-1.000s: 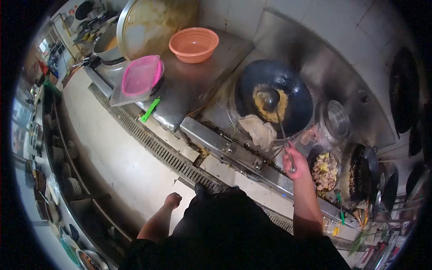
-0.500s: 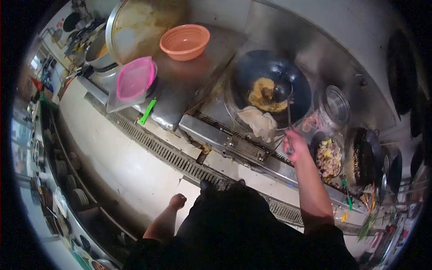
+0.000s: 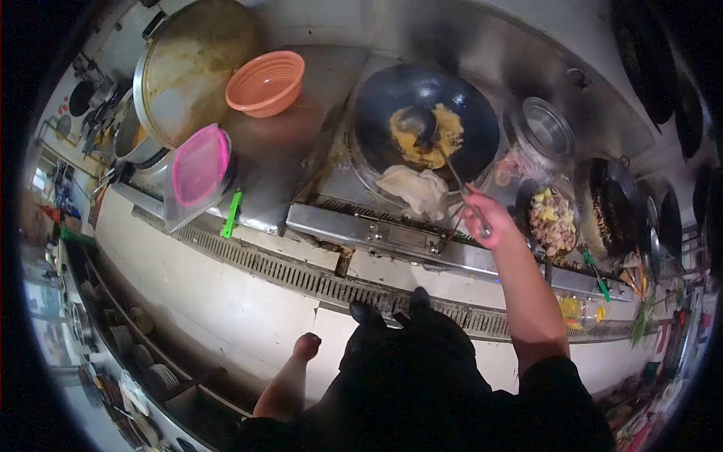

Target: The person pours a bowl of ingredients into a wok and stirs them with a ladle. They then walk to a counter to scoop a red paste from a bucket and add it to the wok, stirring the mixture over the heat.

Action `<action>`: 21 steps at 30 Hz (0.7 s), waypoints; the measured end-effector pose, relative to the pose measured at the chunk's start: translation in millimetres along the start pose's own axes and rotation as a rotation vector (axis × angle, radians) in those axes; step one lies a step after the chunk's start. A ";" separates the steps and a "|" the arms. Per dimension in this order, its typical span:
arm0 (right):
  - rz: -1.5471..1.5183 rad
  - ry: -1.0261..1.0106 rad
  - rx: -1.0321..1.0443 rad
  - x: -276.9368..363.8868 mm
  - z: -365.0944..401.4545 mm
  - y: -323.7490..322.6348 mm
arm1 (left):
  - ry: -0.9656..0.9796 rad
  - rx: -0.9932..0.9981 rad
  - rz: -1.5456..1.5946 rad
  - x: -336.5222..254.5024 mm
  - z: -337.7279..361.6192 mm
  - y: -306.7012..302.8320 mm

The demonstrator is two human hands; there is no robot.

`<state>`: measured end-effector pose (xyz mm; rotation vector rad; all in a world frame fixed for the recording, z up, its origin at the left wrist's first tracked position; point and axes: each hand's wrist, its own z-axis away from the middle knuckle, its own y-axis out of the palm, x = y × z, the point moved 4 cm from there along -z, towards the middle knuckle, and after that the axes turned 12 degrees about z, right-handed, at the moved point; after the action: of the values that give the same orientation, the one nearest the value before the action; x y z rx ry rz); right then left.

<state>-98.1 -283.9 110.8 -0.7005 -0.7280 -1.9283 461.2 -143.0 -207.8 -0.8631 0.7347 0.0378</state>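
My right hand (image 3: 483, 217) is wrapped round the handle of a long metal ladle (image 3: 444, 157). The ladle's round bowl lies in a big dark wok (image 3: 467, 98), on a yellow-brown mass of food (image 3: 450, 128). A crumpled pale cloth (image 3: 416, 191) rests on the wok's near edge, left of my right hand. My left hand (image 3: 307, 346) hangs low over the floor, away from the stove; its fingers look curled in, and what they hold, if anything, is hidden.
An orange basin (image 3: 265, 84) and a pink-rimmed strainer (image 3: 200, 167) stand left, by a green-handled tool (image 3: 232, 214). Right of the wok are a metal pot (image 3: 547, 126), a bowl of chopped food (image 3: 551, 223) and another dark wok (image 3: 607, 202). Shelves with dishes line the lower left.
The ladle's bowl has moved left across the wok onto the food, which is spread differently. The view has shifted, and my right hand still grips the handle.
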 end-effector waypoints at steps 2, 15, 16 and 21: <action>-0.138 0.065 0.136 -5.7 40.2 -5.5 | 0.056 -0.032 -0.116 -17.1 -8.0 -14.2; 1.622 -0.510 -0.319 17.6 56.0 -118.5 | 0.327 -0.113 0.187 -291.0 -132.6 41.4; 1.622 -0.513 -0.313 18.7 61.8 -129.0 | 0.297 -0.020 0.163 -334.4 -147.6 53.6; 1.577 -0.594 -0.216 16.3 81.2 -172.6 | 0.561 0.117 0.493 -488.2 -221.6 103.8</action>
<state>-245.5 -165.7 141.7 -1.4105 -0.0959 -0.3247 -67.9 -105.4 -78.3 -0.5619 1.4527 0.1954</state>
